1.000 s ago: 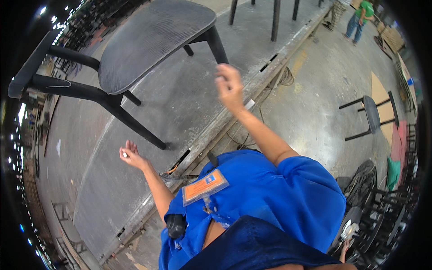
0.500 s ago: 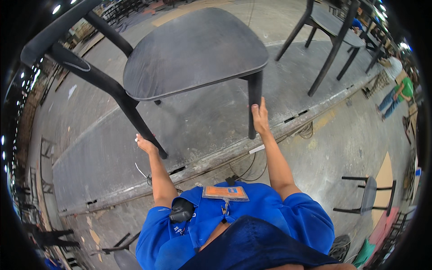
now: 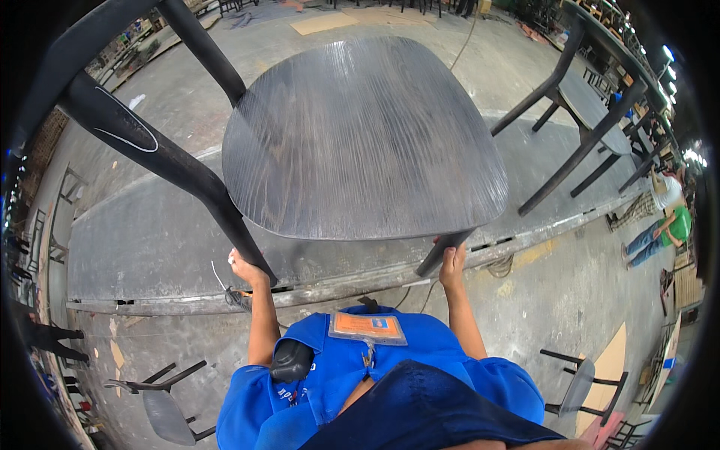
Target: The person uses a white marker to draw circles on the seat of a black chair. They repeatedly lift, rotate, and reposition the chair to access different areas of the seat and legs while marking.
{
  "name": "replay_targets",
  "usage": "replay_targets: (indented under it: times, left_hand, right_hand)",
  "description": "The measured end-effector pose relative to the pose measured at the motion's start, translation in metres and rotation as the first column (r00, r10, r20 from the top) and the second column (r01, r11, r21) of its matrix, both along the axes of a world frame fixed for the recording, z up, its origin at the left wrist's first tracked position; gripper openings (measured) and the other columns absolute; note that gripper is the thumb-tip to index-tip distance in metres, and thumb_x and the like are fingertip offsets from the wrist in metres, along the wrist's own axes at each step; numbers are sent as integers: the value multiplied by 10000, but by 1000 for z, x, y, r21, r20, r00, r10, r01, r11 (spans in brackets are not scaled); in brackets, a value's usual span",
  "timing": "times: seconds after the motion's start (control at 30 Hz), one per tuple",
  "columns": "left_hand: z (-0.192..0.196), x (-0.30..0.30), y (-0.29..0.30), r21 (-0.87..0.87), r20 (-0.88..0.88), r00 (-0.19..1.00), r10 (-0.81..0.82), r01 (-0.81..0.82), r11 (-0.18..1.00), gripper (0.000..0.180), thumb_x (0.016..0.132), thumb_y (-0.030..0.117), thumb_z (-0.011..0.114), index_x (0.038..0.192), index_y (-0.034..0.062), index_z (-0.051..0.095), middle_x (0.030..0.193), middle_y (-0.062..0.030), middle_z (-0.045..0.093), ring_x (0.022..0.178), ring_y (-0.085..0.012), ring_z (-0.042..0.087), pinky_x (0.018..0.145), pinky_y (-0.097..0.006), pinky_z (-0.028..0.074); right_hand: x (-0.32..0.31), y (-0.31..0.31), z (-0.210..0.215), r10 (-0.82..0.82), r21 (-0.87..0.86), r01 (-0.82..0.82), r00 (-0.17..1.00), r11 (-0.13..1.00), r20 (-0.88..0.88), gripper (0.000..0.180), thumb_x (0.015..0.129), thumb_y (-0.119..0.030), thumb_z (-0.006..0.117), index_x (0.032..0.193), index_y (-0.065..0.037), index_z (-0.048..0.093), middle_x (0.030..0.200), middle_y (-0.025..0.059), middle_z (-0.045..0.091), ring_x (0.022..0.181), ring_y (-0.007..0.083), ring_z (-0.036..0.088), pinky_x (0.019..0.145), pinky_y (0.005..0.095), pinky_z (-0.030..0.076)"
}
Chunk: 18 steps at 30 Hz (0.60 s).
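Observation:
A dark wooden chair [image 3: 364, 142] with visible grain fills the middle of the view, its seat facing up toward me and its backrest at the left. My left hand [image 3: 247, 268] is closed around the lower part of its left leg, with something small and white at the fingers. Around the leg at the right, my right hand [image 3: 452, 266] is closed too, partly hidden behind it. Both legs reach down by the near edge of a low grey platform [image 3: 142, 247]. Whether their feet touch it I cannot tell. A curved pale line marks the chair's back post.
Another dark chair [image 3: 589, 112] stands on the platform at the right. More chairs lie on the floor at lower left [image 3: 166, 412] and lower right [image 3: 579, 386]. Cables [image 3: 236, 296] hang by the platform edge. People, one in a green shirt [image 3: 679, 227], are at far right.
The chair's seat has tipped so more of its top shows, and it looks larger and nearer. Both hands stay on the same legs. The whole view has shifted.

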<state>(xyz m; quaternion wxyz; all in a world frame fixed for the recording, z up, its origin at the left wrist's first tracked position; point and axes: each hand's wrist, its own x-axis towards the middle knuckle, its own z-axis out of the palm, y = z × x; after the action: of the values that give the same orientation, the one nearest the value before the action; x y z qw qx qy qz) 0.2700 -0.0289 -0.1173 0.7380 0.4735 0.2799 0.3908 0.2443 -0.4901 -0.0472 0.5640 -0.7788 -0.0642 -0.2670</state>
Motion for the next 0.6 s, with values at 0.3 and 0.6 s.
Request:
replay_targets:
  times: [0.3, 0.6]
  left_hand:
    - [10, 0, -7, -16, 67, 992, 109, -108, 994, 227, 943, 266, 463, 971, 52, 533, 774, -67, 575, 601, -178, 603, 481, -323, 547]
    - [12, 0, -6, -39, -42, 980, 195, -197, 980, 211, 954, 247, 474, 873, 73, 563, 728, 9, 517, 625, -81, 489, 569, -230, 411]
  right_hand:
    - [-4, -33, -76, -38, -218, 5, 988, 976, -147, 643, 962, -507, 306, 1198, 63, 491, 1085, 252, 552, 995, 404, 535, 868, 451, 395]
    - [-6, -30, -45, -39, -311, 37, 999, 950, -2, 633, 999, -443, 224, 1227, 90, 476, 1241, 305, 486, 1150, 479, 450, 1007, 490, 313]
